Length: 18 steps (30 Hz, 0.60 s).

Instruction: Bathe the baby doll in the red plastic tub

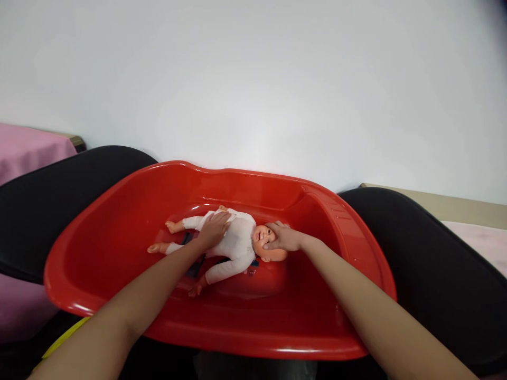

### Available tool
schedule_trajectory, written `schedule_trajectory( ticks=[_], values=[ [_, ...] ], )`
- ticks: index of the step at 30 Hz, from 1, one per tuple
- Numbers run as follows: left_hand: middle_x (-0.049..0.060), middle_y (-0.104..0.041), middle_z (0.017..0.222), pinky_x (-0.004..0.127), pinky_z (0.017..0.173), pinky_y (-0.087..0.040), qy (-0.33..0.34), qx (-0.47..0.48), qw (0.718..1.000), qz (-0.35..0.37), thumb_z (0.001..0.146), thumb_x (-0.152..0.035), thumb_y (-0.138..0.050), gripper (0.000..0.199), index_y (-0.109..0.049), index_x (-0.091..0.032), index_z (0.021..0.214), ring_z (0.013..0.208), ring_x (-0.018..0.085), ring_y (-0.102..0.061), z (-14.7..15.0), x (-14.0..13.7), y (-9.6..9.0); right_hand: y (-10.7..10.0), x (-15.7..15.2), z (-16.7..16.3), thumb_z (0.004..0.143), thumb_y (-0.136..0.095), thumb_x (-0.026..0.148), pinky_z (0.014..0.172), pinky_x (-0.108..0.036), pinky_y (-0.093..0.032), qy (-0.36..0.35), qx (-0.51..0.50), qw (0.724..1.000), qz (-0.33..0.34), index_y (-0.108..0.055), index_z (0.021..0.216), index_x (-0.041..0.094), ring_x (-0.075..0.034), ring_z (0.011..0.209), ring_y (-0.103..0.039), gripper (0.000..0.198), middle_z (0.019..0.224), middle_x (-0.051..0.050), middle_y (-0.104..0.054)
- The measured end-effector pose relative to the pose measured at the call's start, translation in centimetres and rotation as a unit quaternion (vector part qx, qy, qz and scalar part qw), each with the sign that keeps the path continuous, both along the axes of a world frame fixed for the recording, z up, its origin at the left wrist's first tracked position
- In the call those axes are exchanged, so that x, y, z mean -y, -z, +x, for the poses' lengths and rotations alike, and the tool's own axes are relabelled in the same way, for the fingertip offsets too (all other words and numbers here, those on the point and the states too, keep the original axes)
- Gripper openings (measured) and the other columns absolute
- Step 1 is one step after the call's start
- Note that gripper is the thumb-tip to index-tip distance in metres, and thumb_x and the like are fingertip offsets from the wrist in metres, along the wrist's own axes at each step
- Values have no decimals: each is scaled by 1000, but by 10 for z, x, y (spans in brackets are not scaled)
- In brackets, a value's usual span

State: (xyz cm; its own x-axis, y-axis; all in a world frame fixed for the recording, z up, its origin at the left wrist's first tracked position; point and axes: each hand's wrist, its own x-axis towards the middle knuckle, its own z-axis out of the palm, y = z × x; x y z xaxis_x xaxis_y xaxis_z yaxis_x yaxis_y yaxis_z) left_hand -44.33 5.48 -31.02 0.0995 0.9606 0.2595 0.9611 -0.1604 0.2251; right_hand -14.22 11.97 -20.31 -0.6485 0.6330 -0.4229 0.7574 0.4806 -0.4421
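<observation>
A baby doll [232, 240] in a white long-sleeved outfit lies on its back inside a red baby bathtub [317, 338]. Its head points right and its bare feet point left. My right hand [285, 237] is closed around the top and side of the doll's head, with the thumb by its cheek. Over the doll's lower belly, my left hand [214, 230] grips the white clothing, fingers curled and pressed together. Part of the waist and one of the doll's hands are hidden behind my left hand. Dark patches show on the tub floor beneath the doll.
The tub stands against a white wall [253, 84]. On either side are a black chair [67, 195] and another black chair [428, 274]. Pink cloth [31, 148] covers a surface at the left. Something yellow [65, 338] shows below the tub's left edge.
</observation>
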Motion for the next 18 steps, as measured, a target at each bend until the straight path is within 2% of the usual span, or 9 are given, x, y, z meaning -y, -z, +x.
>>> schedule_trajectory(
  ticks=[2,6,8,11,14,16,18],
  values=[
    [10,-53,153,51,119,-27,-29,-16,999,-3,108,-34,-27,48,-47,-23,150,141,29,-44,-18,3,0,1,-1,1,78,-74,63,108,-45,-40,-2,-10,1000,-5,-50,145,27,-33,126,-50,80,131,-12,-51],
    [14,-65,130,51,110,-33,-89,-49,994,-39,105,-34,-38,42,-58,-19,139,123,32,-53,-53,10,-3,5,-4,3,78,-74,63,107,-45,-41,-15,-22,1000,-12,-48,146,29,-34,128,-49,81,135,-12,-50],
    [17,-63,129,54,111,-31,-114,-59,990,-51,103,-30,-39,43,-58,-15,139,126,34,-50,-67,15,-2,8,-6,4,78,-74,64,107,-45,-41,-16,-25,999,-11,-48,146,29,-33,127,-49,80,133,-12,-51],
    [18,-58,136,58,116,-23,-139,-34,988,-55,100,-27,-39,47,-55,-19,144,137,37,-42,-82,21,1,9,-7,4,77,-74,65,107,-46,-41,-16,-33,999,-11,-49,143,29,-34,127,-48,79,131,-11,-53],
    [20,-57,139,60,116,-22,-179,7,982,-55,103,-30,-31,48,-56,-18,143,140,38,-41,-86,22,-3,9,-7,4,75,-75,67,107,-47,-42,-18,-39,999,-13,-51,140,31,-35,128,-48,78,133,-10,-52],
    [22,-60,136,59,114,-28,-216,40,974,-48,105,-34,-25,52,-58,-15,140,136,39,-46,-80,17,-11,9,-6,3,74,-75,67,107,-48,-42,-20,-40,999,-12,-52,139,30,-35,128,-48,78,134,-10,-51],
    [22,-62,133,55,111,-34,-221,84,971,-24,107,-38,-20,56,-57,-14,141,130,37,-54,-67,10,-23,9,-5,2,74,-76,65,108,-48,-41,-12,-39,999,-8,-51,140,29,-35,128,-48,79,135,-11,-51]
  ],
)
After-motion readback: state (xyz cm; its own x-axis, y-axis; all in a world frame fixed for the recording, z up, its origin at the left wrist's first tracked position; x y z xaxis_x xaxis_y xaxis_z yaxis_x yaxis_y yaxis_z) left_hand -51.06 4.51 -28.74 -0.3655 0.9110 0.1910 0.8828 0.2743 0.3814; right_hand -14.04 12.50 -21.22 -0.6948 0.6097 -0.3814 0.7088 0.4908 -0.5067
